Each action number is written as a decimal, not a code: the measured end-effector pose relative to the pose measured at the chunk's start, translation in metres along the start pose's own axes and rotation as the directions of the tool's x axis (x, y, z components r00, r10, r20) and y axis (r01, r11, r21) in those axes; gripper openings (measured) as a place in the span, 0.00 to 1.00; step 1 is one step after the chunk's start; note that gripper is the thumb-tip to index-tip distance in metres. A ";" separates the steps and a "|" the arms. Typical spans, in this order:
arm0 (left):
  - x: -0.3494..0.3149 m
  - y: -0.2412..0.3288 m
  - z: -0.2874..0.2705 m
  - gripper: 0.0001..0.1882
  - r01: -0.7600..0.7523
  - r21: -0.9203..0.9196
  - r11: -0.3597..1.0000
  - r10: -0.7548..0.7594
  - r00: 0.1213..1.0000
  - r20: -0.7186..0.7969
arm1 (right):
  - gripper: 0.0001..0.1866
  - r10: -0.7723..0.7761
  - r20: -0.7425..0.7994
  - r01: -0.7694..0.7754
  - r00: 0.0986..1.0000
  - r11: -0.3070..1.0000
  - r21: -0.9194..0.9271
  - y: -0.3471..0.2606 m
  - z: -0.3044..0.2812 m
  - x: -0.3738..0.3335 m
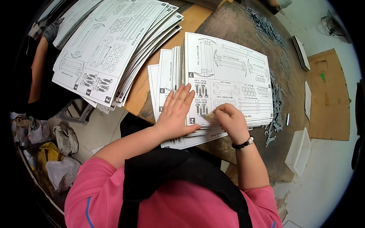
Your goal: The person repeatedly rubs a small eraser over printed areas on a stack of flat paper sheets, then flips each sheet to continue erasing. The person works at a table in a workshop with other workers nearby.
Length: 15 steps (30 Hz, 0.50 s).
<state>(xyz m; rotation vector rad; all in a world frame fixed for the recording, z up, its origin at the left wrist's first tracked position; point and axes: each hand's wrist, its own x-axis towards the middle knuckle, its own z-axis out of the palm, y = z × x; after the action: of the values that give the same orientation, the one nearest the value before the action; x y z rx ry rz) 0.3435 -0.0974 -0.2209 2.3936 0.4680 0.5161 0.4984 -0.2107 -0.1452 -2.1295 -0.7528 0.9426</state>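
A thick stack of printed cardboard sheets (228, 78), showing line drawings of tools, screws and washers, lies on the table before me. My left hand (175, 114) rests flat along its left edge, fingers stretched out, the thumb by the near corner. Over the near part of the top sheet, my right hand (231, 121) is closed in a pinch. A small tan piece (210, 117) sticks out from its fingertips and touches the sheet; its kind is unclear. More sheets (164, 72) lie beneath and left of the stack, partly covered by my left hand.
A taller fanned pile of similar sheets (102, 45) stands at the left, near another person's gloved hand (52, 31). Grey metal wrenches (264, 24) are heaped along the table's right side. A white plastic tray (299, 152) sits at the right edge, and flat cardboard (330, 95) lies beyond.
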 end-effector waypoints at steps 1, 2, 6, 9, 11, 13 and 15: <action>0.000 0.000 0.001 0.51 -0.005 -0.002 1.000 0.005 1.000 -0.005 | 0.09 -0.031 0.002 0.031 1.000 0.998 -0.047 -0.001 0.000 0.001; -0.001 -0.001 0.002 0.51 -0.010 -0.004 1.000 0.010 1.000 -0.011 | 0.08 -0.062 0.005 0.062 0.998 0.994 -0.095 -0.004 0.001 0.003; -0.001 -0.002 0.004 0.50 0.010 -0.018 1.000 -0.011 1.000 -0.021 | 0.06 -0.516 0.243 0.507 0.822 0.467 -0.725 -0.029 0.020 -0.010; -0.002 -0.001 0.002 0.49 0.029 0.000 1.000 -0.029 0.999 -0.015 | 0.07 -0.630 0.268 0.575 0.729 0.350 -0.740 -0.034 0.030 -0.019; -0.001 0.001 0.000 0.51 0.022 -0.004 1.000 -0.022 1.000 -0.009 | 0.06 -0.522 0.107 0.477 0.846 0.653 -0.589 -0.024 0.018 -0.013; 0.002 0.001 -0.001 0.51 0.020 -0.002 1.000 -0.020 1.000 -0.007 | 0.09 -0.311 -0.013 0.298 0.950 0.920 -0.253 -0.013 0.000 -0.010; 0.002 0.002 -0.001 0.51 0.027 -0.001 1.000 -0.027 1.000 0.003 | 0.08 -0.211 -0.054 0.200 0.976 0.966 -0.164 -0.007 -0.007 -0.010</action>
<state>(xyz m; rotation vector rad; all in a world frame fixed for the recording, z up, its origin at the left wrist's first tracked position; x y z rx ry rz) 0.3445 -0.0973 -0.2182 2.3836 0.4984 0.5009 0.4964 -0.2164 -0.1318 -2.1563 -1.0204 0.7140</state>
